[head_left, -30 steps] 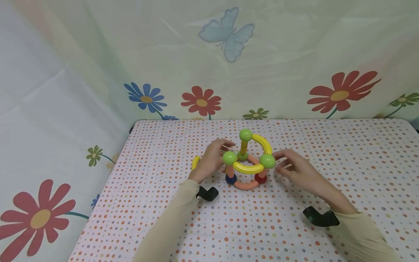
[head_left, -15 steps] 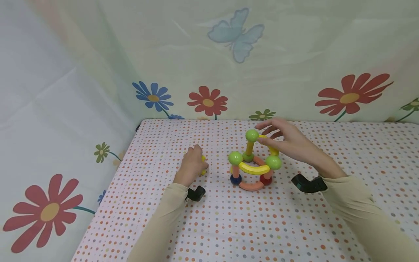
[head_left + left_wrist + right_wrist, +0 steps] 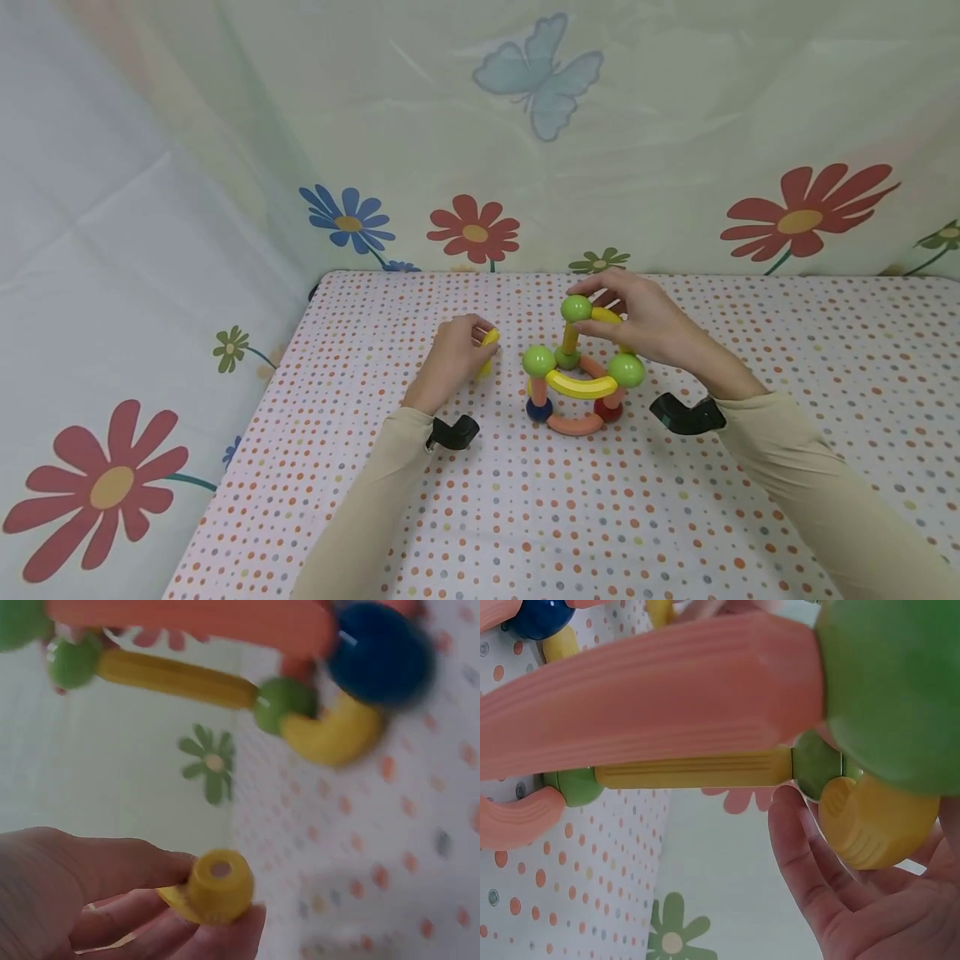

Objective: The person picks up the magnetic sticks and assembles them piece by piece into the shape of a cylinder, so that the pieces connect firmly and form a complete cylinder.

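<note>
My left hand pinches a yellow curved stick between thumb and fingers, left of a magnetic stick-and-ball frame. One end of the stick, with a round pale spot, shows in the left wrist view. At the frame's back, my right hand holds the upper green ball, thumb in front and fingers behind. Two more green balls form the top, the left one joined to the right one by a yellow curved stick. Below stand a blue ball, a red ball and a salmon curved stick.
The frame stands on a table with a dotted cloth. A flowered curtain hangs right behind the table's far edge, and another sheet hangs along the left. Black wrist cameras sit on both sleeves.
My left hand left the frame, took hold of the loose yellow curved stick and carries it back rightward. My right hand moved from the frame's right side up to its back green ball.
</note>
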The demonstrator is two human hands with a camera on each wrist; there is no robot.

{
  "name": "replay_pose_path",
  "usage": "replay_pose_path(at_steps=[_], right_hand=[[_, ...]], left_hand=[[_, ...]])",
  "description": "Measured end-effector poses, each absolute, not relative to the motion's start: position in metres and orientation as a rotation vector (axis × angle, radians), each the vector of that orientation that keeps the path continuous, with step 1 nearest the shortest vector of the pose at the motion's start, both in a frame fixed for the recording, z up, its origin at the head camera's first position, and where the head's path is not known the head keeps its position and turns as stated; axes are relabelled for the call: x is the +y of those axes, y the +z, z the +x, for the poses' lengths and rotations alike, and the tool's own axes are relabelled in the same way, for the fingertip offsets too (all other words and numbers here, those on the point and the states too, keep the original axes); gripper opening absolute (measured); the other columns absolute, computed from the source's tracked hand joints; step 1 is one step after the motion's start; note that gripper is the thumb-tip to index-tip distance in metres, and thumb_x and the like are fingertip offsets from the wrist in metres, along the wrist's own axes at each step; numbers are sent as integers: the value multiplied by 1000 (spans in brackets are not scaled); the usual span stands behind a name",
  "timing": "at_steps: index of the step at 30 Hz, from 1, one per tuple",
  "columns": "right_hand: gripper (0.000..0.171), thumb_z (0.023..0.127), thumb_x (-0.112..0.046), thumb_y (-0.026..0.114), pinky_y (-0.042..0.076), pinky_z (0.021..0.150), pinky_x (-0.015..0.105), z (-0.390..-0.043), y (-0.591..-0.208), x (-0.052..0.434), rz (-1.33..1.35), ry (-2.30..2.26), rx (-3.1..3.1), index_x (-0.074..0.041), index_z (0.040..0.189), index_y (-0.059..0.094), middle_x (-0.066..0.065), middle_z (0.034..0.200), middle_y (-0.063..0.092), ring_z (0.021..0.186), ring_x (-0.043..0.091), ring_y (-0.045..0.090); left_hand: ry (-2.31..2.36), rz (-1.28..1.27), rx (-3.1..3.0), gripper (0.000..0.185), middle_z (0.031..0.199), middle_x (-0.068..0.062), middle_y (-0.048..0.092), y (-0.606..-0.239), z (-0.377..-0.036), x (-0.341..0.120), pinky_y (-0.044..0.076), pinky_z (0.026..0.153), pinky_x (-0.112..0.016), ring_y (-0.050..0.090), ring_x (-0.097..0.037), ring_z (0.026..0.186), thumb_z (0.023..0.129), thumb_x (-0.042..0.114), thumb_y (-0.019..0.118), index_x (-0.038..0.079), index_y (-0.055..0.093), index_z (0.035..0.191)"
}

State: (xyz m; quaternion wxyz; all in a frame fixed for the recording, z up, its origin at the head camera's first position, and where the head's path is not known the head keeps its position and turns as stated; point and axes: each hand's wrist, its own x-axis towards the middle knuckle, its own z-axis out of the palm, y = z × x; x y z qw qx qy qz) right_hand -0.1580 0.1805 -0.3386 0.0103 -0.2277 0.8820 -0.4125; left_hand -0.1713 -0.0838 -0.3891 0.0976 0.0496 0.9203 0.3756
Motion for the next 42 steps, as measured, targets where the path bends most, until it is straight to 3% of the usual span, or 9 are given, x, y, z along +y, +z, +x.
replay_pose_path(at_steps=[4, 10, 23, 29, 36, 42], right_hand=[[39, 91, -5, 82, 55, 93, 55, -158, -338, 181, -703, -1292, 2753, 4, 126, 67, 20, 121, 66, 107, 37, 67], [40, 92, -6, 81, 53, 96, 58, -158, -338, 182, -687, -1310, 2742, 4, 127, 66, 21, 124, 64, 108, 40, 67], [39, 91, -2, 80, 51, 96, 57, -157, -341, 183, -715, -1328, 2730, 4, 127, 65, 20, 125, 64, 109, 39, 63], [39, 93, -4, 79, 49, 98, 60, -148, -332, 183, -784, -1337, 2812, 1, 129, 63, 20, 128, 58, 115, 41, 58], [25, 87, 1, 84, 56, 74, 33, -120, -314, 163, -1069, -1368, 2803, -7, 109, 73, 5, 106, 65, 89, 16, 62], [29, 87, 1, 83, 58, 80, 39, -107, -321, 147, -1061, -1203, 2743, -5, 112, 71, 5, 108, 61, 89, 17, 69]], left_hand=[[1227, 265, 2653, 31, 118, -14, 70, -368, -176, -72, 60, 74, -28, 71, -26, 106, 100, 11, 72, 1, 69, 129], [1203, 451, 2613, 31, 117, -10, 73, -345, -178, -55, 59, 74, -26, 70, -23, 104, 98, 15, 75, 6, 72, 128], [1228, 667, 2564, 28, 117, -7, 75, -336, -181, -48, 57, 74, -26, 68, -22, 101, 98, 20, 77, 9, 76, 123], [1341, 607, 2430, 31, 116, -8, 74, -340, -183, -55, 58, 77, -30, 69, -21, 94, 102, 23, 72, 8, 73, 128], [1501, 473, 2187, 33, 119, -10, 74, -342, -188, -64, 59, 91, -46, 70, -21, 96, 105, 20, 67, 4, 70, 133], [1577, 439, 2103, 33, 122, -14, 74, -342, -190, -65, 61, 88, -42, 71, -22, 96, 102, 13, 69, 1, 69, 133]])
